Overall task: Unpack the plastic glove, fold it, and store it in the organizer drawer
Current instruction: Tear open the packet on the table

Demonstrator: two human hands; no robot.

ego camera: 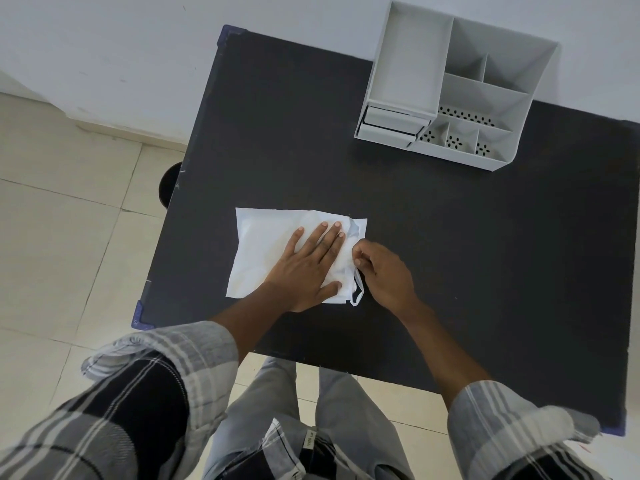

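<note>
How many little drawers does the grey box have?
2. Both sit at the front left of the grey box: the upper drawer and the lower drawer, stacked. More may be hidden.

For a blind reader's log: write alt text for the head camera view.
A person's left hand presses flat on a white packet on a black table, while the right hand pinches thin plastic at the packet's right edge. A grey desk organizer with open compartments and small drawers stands at the table's far right.
</note>
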